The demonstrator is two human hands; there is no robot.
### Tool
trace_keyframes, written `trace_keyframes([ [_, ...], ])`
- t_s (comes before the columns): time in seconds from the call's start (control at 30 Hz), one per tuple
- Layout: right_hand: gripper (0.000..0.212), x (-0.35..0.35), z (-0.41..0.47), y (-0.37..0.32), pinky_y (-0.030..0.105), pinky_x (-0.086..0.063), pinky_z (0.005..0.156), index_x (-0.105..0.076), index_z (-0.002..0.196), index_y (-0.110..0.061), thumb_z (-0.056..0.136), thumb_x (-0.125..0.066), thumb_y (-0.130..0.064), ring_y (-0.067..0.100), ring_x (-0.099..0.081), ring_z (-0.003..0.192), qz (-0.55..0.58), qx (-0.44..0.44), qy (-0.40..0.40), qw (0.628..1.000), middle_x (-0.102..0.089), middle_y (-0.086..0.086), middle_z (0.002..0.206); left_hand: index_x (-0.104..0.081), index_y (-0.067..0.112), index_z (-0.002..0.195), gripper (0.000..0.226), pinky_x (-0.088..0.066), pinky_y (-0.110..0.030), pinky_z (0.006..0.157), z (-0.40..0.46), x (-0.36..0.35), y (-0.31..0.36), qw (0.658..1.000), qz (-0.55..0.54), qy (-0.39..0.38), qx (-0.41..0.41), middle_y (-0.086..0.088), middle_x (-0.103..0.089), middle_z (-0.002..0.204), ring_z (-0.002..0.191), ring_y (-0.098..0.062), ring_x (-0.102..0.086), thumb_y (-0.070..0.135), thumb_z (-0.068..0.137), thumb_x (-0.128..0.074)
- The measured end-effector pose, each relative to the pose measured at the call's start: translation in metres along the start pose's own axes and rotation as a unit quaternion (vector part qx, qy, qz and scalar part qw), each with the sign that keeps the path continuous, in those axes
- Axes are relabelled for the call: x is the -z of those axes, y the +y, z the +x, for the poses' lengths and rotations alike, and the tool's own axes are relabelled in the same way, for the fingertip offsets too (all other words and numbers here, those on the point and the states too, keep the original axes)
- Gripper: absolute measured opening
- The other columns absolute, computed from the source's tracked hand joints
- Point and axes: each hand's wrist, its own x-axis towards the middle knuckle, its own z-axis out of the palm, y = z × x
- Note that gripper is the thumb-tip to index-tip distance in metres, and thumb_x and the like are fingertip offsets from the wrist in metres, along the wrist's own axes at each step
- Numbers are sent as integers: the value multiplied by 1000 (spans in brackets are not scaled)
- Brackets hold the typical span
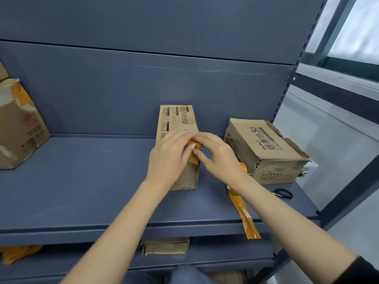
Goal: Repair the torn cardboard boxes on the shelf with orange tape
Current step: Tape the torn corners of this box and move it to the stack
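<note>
On the dark blue metal shelf [86,181], head view: narrow tall brown cardboard box [177,124] stands mid-shelf, small black print on its upper face, too fine to read. Both hands meet on its top front edge. Left hand [169,158] lies over the box, fingers curled, pressing a short strip of orange tape [194,151] onto the cardboard. Right hand [219,154] comes in from the right, fingertips bent onto the same strip; can't tell whether it pinches or only presses.

Just right of it: wider torn brown cardboard box [264,148], ragged edges, printed "BoBo" and "36" plus large Chinese characters; front label reads "24PCS". Orange tape roll [243,168] sits between the two boxes, mostly hidden by the right wrist. Long loose orange tape strip [245,216] hangs over the shelf's front edge. Black-handled scissors [283,193] near the right end.

Far left: large brown cardboard box patched with orange tape [18,124]. Lower shelf: flat folded brown cardboard piece [166,245], crumpled orange tape scraps [18,253].
</note>
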Motion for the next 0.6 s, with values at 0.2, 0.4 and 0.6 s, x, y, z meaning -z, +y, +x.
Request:
trace_keyframes([
  [0.2, 40, -4, -5, 2, 23, -35, 109, -56, 134, -10, 94, -61, -14, 15, -48, 128, 12, -1, 5, 1000, -56, 4, 136, -70, 17, 115, 30, -54, -28, 75, 0, -15, -20, 999, 5, -37, -22, 3, -71, 110, 107, -15, -64, 27, 88, -61],
  [0.4, 48, -11, -6, 0, 19, -31, 111, -53, 135, -10, 89, -66, -8, 14, -44, 131, 34, -15, 9, 999, -53, 4, 137, -67, 14, 121, 40, -52, -29, 83, -6, -21, -30, 999, -6, -32, -35, 0, -68, 119, 113, -16, -61, 17, 82, -74],
  [0.6, 62, -16, -8, 0, 5, -17, 109, -43, 141, -13, 86, -71, -9, 11, -34, 136, 30, -27, -25, 999, -42, 2, 144, -62, 8, 123, 52, -47, -31, 94, -8, -22, -31, 998, -14, -49, -40, -5, -65, 121, 116, -17, -52, 9, 74, -80],
])
